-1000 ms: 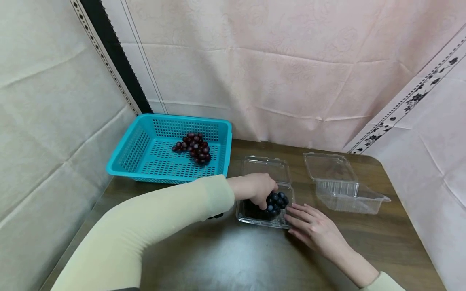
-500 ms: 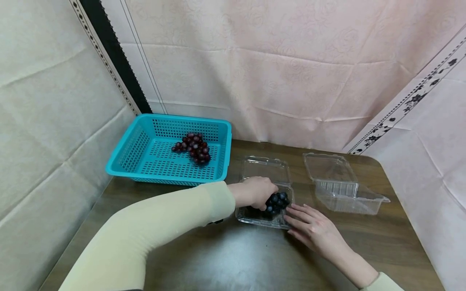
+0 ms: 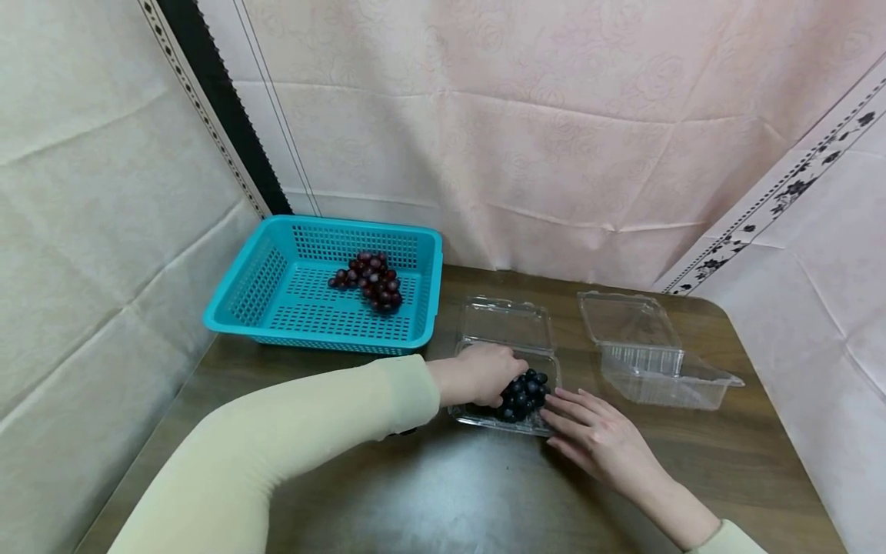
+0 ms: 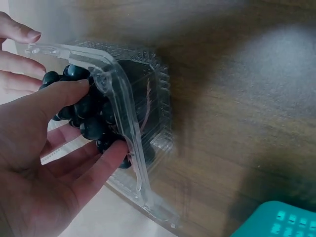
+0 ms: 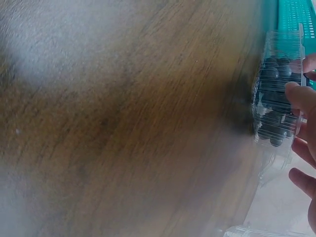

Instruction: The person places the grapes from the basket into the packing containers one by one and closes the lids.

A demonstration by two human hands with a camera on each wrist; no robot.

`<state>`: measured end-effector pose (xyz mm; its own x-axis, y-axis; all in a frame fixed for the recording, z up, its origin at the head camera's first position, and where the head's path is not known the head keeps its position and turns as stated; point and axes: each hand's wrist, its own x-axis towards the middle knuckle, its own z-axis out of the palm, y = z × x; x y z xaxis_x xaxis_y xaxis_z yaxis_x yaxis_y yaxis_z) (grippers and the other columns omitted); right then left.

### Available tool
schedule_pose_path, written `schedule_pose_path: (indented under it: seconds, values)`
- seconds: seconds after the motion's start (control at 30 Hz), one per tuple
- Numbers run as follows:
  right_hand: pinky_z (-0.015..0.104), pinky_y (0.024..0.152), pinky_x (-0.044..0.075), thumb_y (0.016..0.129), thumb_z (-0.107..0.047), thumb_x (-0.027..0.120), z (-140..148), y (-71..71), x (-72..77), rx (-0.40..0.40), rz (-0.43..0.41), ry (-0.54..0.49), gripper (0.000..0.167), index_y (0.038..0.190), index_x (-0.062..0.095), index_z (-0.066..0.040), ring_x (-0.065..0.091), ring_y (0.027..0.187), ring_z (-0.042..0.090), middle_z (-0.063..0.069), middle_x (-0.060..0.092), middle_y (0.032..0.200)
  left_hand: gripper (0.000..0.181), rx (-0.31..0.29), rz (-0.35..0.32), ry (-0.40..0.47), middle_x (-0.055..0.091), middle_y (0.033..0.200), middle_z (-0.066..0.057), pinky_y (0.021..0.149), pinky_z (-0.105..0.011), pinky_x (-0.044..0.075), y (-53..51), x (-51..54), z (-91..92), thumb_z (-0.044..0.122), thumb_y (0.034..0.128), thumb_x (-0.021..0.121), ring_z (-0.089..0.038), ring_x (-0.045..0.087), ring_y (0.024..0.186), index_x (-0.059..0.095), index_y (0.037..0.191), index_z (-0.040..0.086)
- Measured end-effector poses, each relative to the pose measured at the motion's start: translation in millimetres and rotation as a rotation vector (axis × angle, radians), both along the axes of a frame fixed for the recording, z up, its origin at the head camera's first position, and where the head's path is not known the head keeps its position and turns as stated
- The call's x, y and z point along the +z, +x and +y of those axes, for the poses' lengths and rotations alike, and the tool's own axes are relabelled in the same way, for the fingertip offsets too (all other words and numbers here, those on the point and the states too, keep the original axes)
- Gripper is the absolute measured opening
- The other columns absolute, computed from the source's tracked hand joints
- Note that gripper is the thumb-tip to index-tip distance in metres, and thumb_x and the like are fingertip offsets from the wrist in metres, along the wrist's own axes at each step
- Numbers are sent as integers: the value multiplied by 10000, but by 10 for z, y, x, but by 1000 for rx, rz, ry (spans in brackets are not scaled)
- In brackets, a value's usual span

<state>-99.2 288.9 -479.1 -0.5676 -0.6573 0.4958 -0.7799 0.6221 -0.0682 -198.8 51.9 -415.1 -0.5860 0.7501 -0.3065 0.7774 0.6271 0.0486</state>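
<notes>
Left hand [image 3: 487, 375] round dark grapes [image 3: 524, 397], right hand [image 3: 601, 437] against punnet [image 3: 477, 422]

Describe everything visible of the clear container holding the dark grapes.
The clear container looks like thin, glossy plastic, with ribbed walls, a flanged rim and an attached lid open behind it. It sits upright on the wooden table, right of the teal basket. Inside, the left hand grips dark grapes; the right hand's fingertips appear to touch its right side.
</notes>
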Motion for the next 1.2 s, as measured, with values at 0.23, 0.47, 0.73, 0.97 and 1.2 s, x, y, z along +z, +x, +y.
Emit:
schedule_pose_path:
  seconds: [0.23,0.47,0.73,0.97,1.2]
  values:
    - [301,1301,231,1105,-434,584,5,14,-1,-5,-6,-15,443,1201,811,-66,706,1205,375,142,760,1281,624,10,-3,21,674,1409,-30,1033,-368,573,25,15,-62,391,932,851,-176,656,1257,610,1482,220]
    - [310,1295,255,1118,-431,556,4,6,-26,21,42,-60,459,1186,813,-57,714,1173,396,149,763,1267,600,18,-23,48,662,1439,-30,1091,-382,541,15,73,-143,382,943,843,-190,638,1307,616,1468,201]
    - [316,1297,255,1121,-427,551,-5,5,-27,22,36,-68,463,1193,811,-50,713,1173,399,153,761,1271,623,38,-39,85,649,1449,-44,1082,-365,545,-44,152,-221,365,969,818,-189,637,1299,583,1517,183]
    - [306,1301,233,1127,-447,527,8,17,-17,-6,-12,-33,493,1194,811,-50,697,1213,390,153,758,1280,535,113,-39,164,670,1382,-45,1019,-376,576,-118,318,-290,354,987,796,-204,660,1236,612,1453,166]
    - [299,1303,223,1131,-453,515,6,19,-25,-11,-8,-34,501,1193,813,-55,702,1207,390,153,760,1274,530,233,-54,289,639,1469,-66,1075,-399,551,-208,445,-324,367,1016,755,-235,623,1331,602,1472,146]
